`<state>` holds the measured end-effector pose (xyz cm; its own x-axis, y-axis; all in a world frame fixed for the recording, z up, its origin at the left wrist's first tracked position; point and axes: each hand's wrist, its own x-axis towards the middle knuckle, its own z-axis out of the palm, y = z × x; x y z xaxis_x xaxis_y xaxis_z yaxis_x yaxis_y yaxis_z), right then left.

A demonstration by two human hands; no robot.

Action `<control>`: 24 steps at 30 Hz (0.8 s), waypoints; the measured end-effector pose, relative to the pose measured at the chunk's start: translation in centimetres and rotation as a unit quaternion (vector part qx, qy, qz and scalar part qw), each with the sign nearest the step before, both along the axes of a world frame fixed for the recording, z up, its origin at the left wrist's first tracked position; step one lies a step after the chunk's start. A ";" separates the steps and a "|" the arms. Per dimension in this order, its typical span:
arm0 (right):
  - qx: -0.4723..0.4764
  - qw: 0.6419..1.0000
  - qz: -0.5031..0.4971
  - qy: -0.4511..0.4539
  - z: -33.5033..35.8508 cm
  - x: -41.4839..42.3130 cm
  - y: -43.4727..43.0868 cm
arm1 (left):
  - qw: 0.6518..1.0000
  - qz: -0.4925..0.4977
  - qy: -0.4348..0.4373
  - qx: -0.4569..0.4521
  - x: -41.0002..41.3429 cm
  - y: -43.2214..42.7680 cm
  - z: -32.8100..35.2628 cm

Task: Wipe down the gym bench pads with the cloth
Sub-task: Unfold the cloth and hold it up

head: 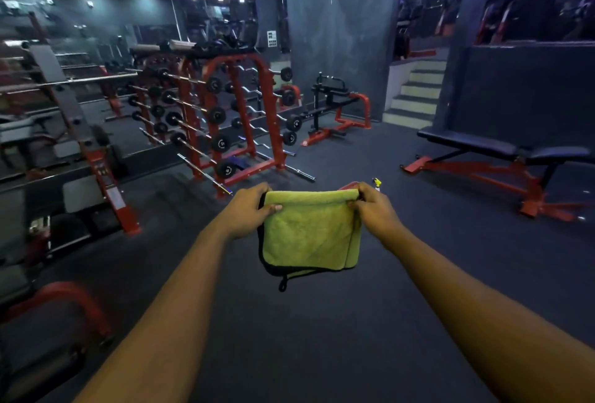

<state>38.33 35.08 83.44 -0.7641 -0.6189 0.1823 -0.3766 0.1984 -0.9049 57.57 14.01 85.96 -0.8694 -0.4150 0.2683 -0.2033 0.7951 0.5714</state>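
Head view: your left hand (249,209) and right hand (375,209) each pinch a top corner of the folded green cloth (309,235), fingers (275,208) clamped on it in mid-air. The gym bench (467,143) stands well apart to the right, so I judge the wiping has not begun.

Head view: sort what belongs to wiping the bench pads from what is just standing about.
Belongs to the job: green cloth, folded, gripped at its top corners by the left hand and right hand; black bench pad on the red frame at right.
Just standing about: barbell rack; red floor machine by the wall; stairs.
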 end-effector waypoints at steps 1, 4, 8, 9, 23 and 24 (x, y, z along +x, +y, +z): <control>0.002 1.000 0.002 0.002 -0.3 -2.4 -2.3 | 1.000 0.001 0.000 -0.004 -2.4 -2.3 -0.2; 0.004 1.000 0.004 0.006 -1.4 -8.9 -8.9 | 1.000 -0.001 -0.006 -0.008 -9.0 -9.1 -1.2; 0.004 1.000 -0.010 0.003 -2.6 -17.7 -18.3 | 1.000 -0.020 -0.004 -0.018 -18.4 -19.0 -1.9; 0.013 1.000 -0.018 0.001 -2.6 -19.7 -20.4 | 1.000 -0.020 -0.011 -0.017 -20.6 -21.2 -1.8; -0.029 0.995 -0.079 -0.045 -6.4 -51.2 -46.5 | 0.995 -0.079 -0.046 -0.039 -55.4 -49.2 -2.6; -0.032 0.995 -0.080 -0.053 -6.7 -53.1 -47.5 | 0.994 -0.080 -0.050 -0.048 -57.3 -50.3 -2.9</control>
